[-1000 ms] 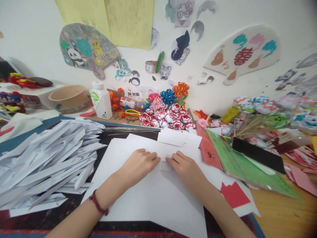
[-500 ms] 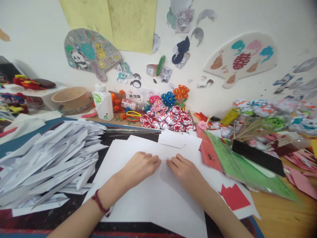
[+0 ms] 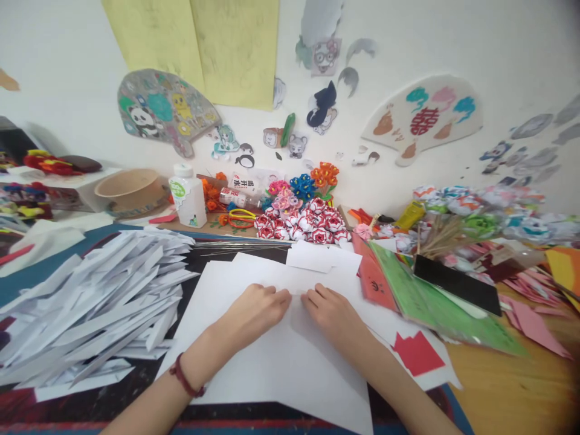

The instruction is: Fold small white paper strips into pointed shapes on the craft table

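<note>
open room above the white sheets (image 3: 276, 368) between both forearms (image 3: 212, 353), heaped paper strips (image 3: 113, 308) barring the left, green packet (image 3: 435, 305) crowding the right, bottle (image 3: 189, 198) and flowers (image 3: 312, 222) walling the back

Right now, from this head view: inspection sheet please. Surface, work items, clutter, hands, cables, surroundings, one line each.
Surface: dark mat with a blue edge; bare light-brown wood at right.
Work items: small white paper strip, mostly hidden, over large overlapping white paper sheets.
Clutter: heap of folded white paper strips at left; red-and-white paper flowers behind; flat black rectangular object on a green plastic packet at right.
Hands: bare left hand and bare right hand, fingers bent inward, appear to pinch the small strip; fingertips apart.
Cables: nothing seen.
Surroundings: white wall with yellow paper sheets and two fan-shaped decorations.
</note>
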A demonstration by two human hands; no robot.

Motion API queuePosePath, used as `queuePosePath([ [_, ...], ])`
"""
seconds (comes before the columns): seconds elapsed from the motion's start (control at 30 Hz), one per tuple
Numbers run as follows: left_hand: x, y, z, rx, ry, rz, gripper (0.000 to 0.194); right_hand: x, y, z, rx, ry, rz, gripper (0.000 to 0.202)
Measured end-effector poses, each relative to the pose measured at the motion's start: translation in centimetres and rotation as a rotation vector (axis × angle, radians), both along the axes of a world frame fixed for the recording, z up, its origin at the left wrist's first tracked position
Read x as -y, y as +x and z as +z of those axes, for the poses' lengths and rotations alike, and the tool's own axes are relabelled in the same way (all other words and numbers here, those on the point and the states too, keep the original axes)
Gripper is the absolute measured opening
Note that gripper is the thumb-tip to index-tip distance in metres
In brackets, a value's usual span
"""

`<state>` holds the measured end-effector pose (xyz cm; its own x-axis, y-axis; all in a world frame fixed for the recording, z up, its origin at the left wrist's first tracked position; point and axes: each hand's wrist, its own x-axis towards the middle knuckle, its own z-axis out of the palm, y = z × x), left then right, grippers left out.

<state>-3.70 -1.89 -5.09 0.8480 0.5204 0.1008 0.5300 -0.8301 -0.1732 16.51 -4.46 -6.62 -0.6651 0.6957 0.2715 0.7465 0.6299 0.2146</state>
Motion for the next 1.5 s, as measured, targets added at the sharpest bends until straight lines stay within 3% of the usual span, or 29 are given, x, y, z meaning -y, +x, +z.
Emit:
queuePosePath([
  [0.23,-0.2,-0.8,0.7,0.091,-0.091,0.067,0.027,0.4,1.3,1.2,-0.181,-0.222,-0.116,0.018],
  [0.47,-0.6,0.5,-0.2,0.218,-0.121,0.166,0.019,0.3,1.3,0.6,-0.313,-0.289,-0.149,0.021],
  [0.67,-1.4,2.0,-1.2,0.415,-0.292,0.286,0.01,-0.3,0.8,0.7,-0.358,-0.301,-0.156,0.02],
  [0.83,-2.0,1.9,-1.6,0.538,-0.436,0.258,0.008,-0.6,0.5,0.5,-0.526,-0.329,-0.255,0.007],
  [0.97,-2.0,1.6,-1.4,0.599,-0.524,0.25,0.005,-0.8,0.6,0.2,-0.636,-0.393,-0.243,0.005],
  [1.27,-1.4,1.8,-0.4,0.584,-0.488,0.227,0.01,-0.5,0.4,0.5,-0.837,-0.539,-0.258,0.012],
  [1.5,-1.4,0.8,0.4,0.605,-0.564,0.212,0.009,-0.3,0.4,0.9,-0.894,-0.607,-0.252,0.014],
])
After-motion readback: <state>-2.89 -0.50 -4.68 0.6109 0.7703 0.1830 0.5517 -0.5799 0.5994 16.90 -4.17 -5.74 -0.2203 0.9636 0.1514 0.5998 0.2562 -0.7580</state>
